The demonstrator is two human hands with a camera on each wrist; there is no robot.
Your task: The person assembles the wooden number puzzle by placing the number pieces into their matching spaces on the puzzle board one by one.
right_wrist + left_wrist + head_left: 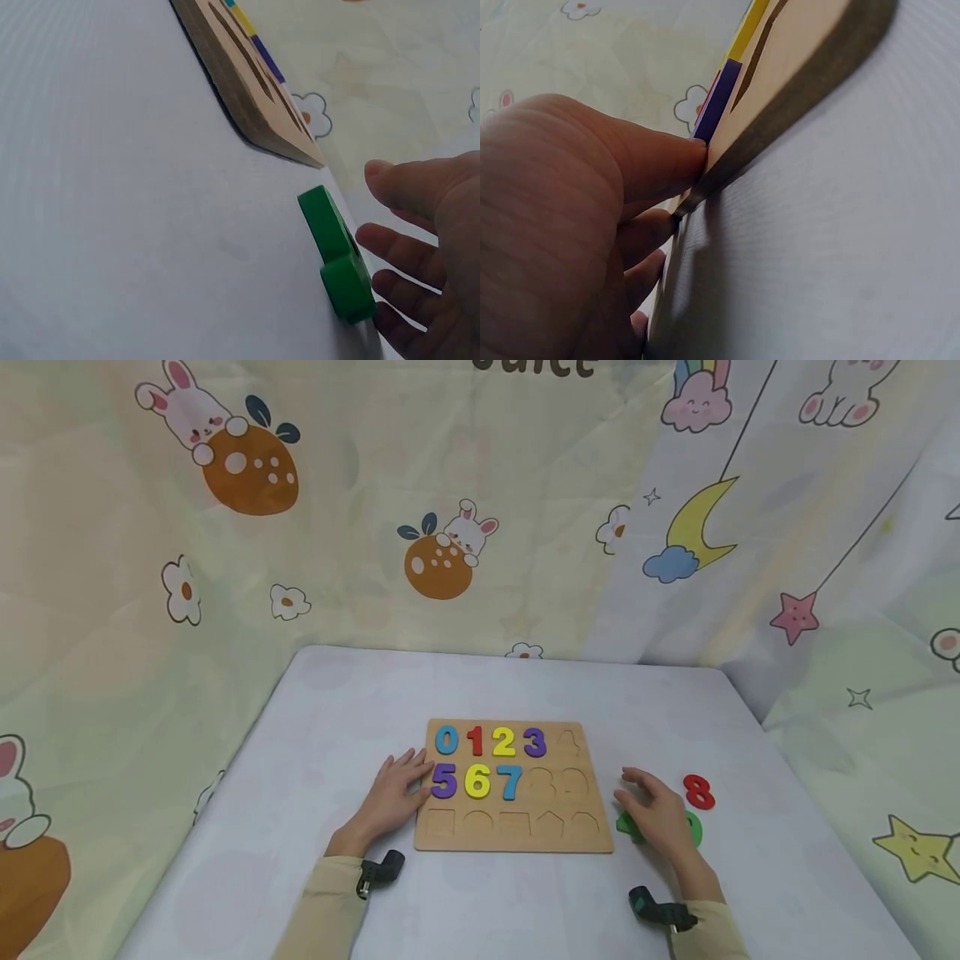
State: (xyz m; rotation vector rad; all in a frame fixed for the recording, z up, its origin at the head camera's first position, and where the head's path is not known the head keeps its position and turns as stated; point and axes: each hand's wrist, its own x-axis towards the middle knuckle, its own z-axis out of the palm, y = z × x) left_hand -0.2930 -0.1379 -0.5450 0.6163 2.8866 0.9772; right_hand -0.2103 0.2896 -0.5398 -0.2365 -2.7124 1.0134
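Observation:
A wooden number board (514,843) lies flat, its recesses holding 0 to 3 in the top row and a purple 5 (444,782), yellow 6 (477,782) and blue 7 (509,782) in the middle row. My left hand (392,797) rests at the board's left edge, thumb tip by the purple 5 and fingers fairly straight. Right of the board, my right hand (660,818) hovers over a green number piece (628,828), which it partly covers; its fingers are loosely bent and apart from the green piece (337,255). Behind that hand shows another green number (696,829).
A red 8 (699,792) lies beyond the right hand on the white table (360,693). The board's bottom row has bare shape recesses (477,823), and a patterned cloth (360,568) hangs behind the table. Each wrist wears a small black camera (384,868).

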